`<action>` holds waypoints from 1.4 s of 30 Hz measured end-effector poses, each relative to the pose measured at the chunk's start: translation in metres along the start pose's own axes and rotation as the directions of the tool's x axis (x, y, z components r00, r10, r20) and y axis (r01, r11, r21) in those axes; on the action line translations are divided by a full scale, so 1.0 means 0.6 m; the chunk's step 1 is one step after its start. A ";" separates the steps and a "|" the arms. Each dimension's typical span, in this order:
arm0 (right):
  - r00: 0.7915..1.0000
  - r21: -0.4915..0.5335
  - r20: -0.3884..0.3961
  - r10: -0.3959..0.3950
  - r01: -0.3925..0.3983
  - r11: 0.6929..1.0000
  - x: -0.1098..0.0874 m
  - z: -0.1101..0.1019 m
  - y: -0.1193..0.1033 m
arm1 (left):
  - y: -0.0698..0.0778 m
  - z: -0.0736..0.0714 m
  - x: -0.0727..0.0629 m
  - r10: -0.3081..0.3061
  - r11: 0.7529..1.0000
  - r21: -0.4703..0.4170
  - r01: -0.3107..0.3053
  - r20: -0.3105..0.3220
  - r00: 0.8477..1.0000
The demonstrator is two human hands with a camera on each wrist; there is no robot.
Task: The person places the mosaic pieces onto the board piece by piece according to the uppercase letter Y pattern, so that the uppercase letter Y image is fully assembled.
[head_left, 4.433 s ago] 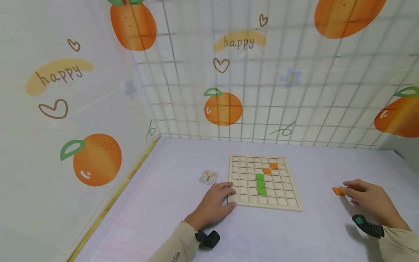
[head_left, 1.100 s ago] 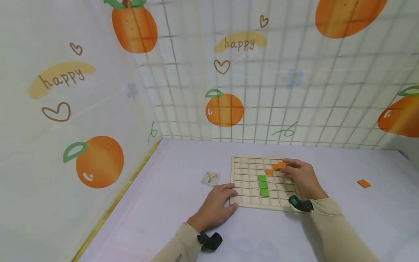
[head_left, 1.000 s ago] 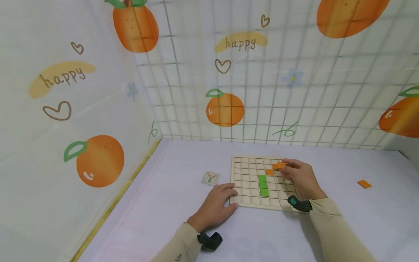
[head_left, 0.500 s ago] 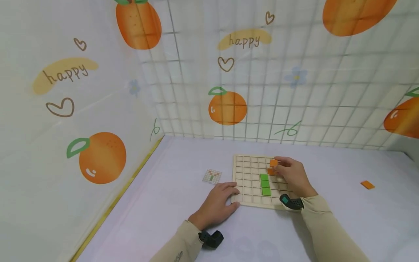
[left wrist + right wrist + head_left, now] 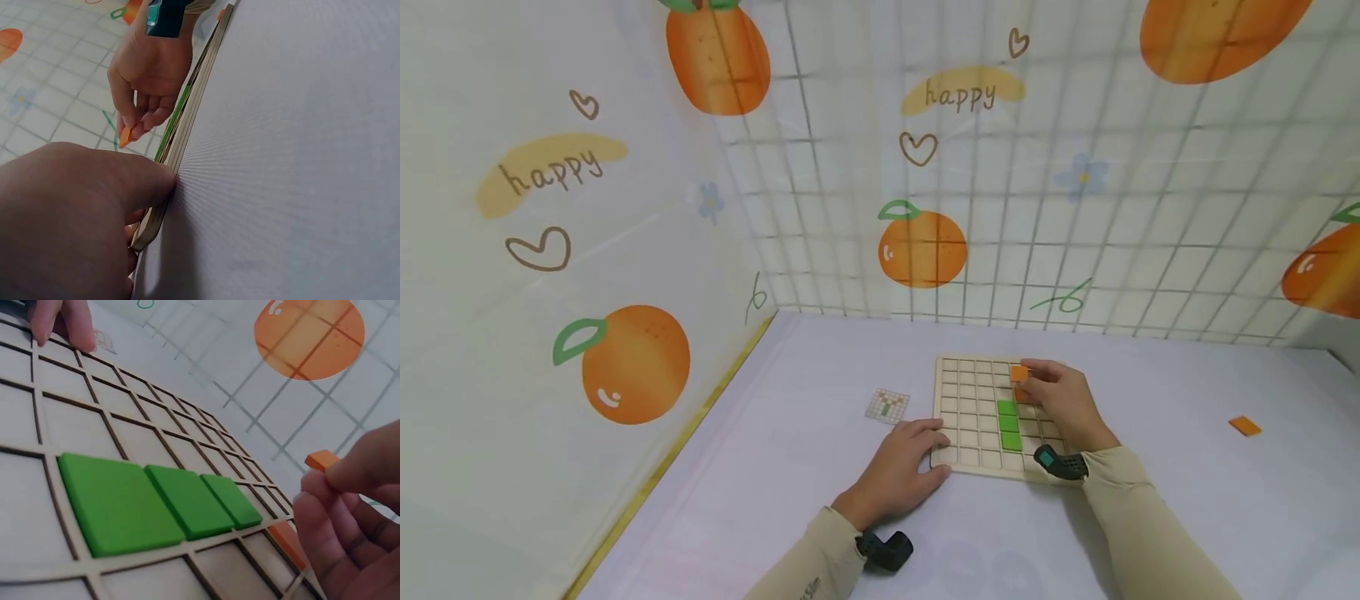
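Observation:
At the back of a wooden grid board (image 5: pixel 967 459), my right hand (image 5: pixel 1063 404) pinches an orange square tile (image 5: pixel 1018 373) between thumb and fingers, raised above the squares. The right wrist view shows this tile (image 5: pixel 323 460) tilted at the fingertips. Three green tiles (image 5: pixel 1008 422) form a column in the grid. Beyond them another orange tile (image 5: pixel 288 544) lies in a square; my right hand covers part of the board's far right. My left hand (image 5: pixel 898 469) rests at the board's left edge, fingertips on its rim, thumb (image 5: pixel 140 181) against the front side.
A small card (image 5: pixel 887 405) with a printed grid pattern lies left of the board. One loose orange tile (image 5: pixel 1245 426) lies on the white tabletop (image 5: pixel 1180 483) far to the right. Printed white cloth (image 5: pixel 850 208) hangs behind the table and along its left.
My right hand picked up an orange tile from the right side, brought it over the board, then shifted slightly left with it. My left hand has stayed at the board's edge.

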State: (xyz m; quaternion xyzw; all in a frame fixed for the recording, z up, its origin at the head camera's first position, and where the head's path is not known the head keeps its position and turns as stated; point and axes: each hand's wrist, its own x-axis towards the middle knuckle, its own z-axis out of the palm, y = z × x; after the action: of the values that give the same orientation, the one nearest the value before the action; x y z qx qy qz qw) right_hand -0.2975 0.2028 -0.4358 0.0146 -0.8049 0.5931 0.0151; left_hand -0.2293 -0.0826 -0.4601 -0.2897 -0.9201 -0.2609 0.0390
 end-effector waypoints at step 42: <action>0.991 -0.130 0.121 -0.051 0.067 0.989 0.031 0.034 0.004 | 0.001 0.000 -0.003 0.000 1.000 -0.006 0.000 0.001 1.000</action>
State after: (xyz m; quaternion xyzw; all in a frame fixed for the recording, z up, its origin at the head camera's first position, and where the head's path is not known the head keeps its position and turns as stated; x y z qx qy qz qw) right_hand -0.3162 0.1842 -0.4436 0.0721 -0.8416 0.5351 -0.0135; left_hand -0.2277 -0.0831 -0.4603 -0.2899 -0.9193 -0.2633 0.0379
